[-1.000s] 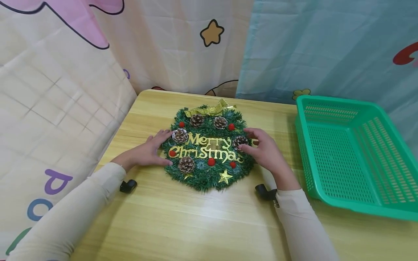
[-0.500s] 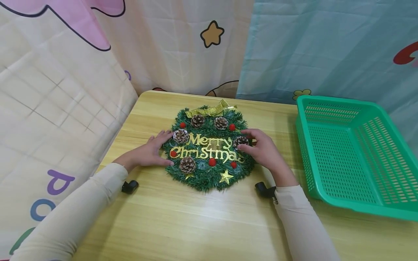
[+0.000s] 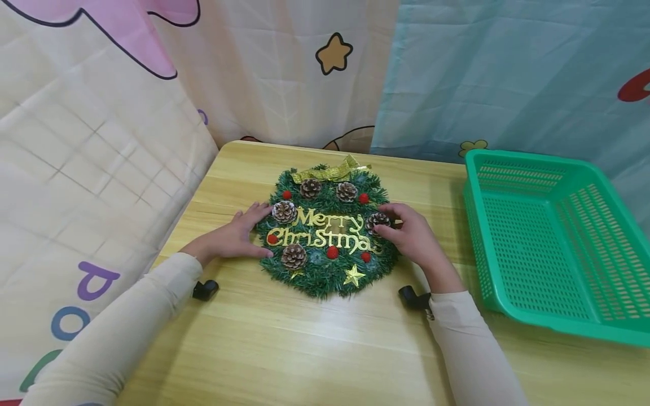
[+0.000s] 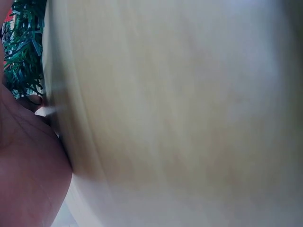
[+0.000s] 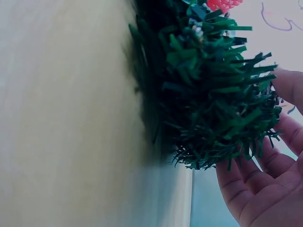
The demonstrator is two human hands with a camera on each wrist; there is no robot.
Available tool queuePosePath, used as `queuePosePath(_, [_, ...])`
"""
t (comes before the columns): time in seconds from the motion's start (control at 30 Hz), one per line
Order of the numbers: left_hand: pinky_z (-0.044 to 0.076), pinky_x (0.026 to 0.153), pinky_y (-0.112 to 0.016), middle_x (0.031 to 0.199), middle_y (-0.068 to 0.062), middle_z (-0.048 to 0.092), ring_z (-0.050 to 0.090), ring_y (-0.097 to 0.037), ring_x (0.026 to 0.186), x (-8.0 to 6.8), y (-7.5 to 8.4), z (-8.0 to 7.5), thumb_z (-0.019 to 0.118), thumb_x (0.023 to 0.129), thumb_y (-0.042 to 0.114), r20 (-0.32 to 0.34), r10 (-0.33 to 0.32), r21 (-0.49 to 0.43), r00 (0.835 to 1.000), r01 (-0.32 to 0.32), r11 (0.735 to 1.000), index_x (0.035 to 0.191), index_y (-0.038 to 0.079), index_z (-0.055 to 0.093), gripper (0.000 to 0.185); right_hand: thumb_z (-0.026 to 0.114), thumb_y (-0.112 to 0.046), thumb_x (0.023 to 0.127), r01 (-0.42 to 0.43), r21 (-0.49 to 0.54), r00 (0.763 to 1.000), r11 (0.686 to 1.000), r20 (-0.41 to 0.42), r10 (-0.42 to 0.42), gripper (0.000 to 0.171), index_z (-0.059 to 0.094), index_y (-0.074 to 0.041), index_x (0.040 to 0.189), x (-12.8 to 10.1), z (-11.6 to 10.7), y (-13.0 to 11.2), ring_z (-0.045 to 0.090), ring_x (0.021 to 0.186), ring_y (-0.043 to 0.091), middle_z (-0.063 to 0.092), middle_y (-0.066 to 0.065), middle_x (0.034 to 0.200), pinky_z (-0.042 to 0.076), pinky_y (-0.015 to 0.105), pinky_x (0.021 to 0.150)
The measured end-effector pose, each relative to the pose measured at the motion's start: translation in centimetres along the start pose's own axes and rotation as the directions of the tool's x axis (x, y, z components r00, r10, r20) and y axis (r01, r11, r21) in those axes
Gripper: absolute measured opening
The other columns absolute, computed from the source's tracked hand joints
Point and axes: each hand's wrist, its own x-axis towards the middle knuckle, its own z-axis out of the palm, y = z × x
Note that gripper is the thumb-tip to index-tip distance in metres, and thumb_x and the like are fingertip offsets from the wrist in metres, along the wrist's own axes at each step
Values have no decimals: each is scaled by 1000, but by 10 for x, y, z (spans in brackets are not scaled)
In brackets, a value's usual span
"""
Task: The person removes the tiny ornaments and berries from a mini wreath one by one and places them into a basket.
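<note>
A green Christmas wreath (image 3: 325, 282) lies on the wooden table, with gold "Merry Christmas" lettering (image 3: 330, 239), pine cones, red berries and a gold star (image 3: 354, 275). At its left edge rests my left hand (image 3: 233, 234), thumb and fingers spread apart and touching the greenery. My right hand (image 3: 413, 234) grips the right edge, its thumb over the pine cone (image 3: 377, 221) there. In the right wrist view the fingers (image 5: 234, 184) bend against the outer side of the tinsel. Mostly bare table fills the left wrist view, with a bit of wreath (image 4: 23, 52) at the corner.
A green plastic basket (image 3: 540, 318) stands on the right of the table (image 3: 284, 349). A gold ribbon (image 3: 330, 172) tops the wreath at the far side. Printed curtains (image 3: 284, 73) hang behind and to the left. Black wrist devices (image 3: 205, 290) show below each wrist.
The head view has shifted slightly, so everything appears a little further right. Hands and wreath keep the same places relative to each other.
</note>
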Motion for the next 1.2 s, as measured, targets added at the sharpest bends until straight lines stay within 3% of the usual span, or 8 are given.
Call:
queuePosePath(0.57, [-10, 116, -57, 166, -11, 0, -10, -31, 150, 0, 1, 1, 83, 78, 45, 1, -6, -13, 1000, 6, 1000, 160, 10, 10, 115, 70, -10, 93, 7, 6, 1000, 1000, -7, -6, 34, 63, -1, 124, -1, -1, 2, 61, 106, 31, 63, 14, 116, 51, 47, 90])
queuePosePath(0.83, [-10, 116, -57, 166, -10, 0, -10, -30, 150, 0, 0, 2, 83, 78, 46, -3, 3, -17, 1000, -3, 1000, 161, 11, 10, 116, 72, -10, 92, 39, -1, 999, 999, -27, -39, 32, 64, -1, 121, -4, -2, -3, 59, 107, 29, 64, 13, 114, 47, 49, 95])
queuePosePath(1.2, [-10, 116, -56, 166, -10, -1, -11, -31, 150, 0, -1, 0, 83, 78, 47, -4, 0, 5, 1000, 0, 1000, 160, 9, 9, 116, 73, -11, 91, 95, -85, 993, 992, -56, -100, 30, 65, -2, 119, -10, -8, -17, 58, 108, 27, 63, 10, 113, 44, 51, 97])
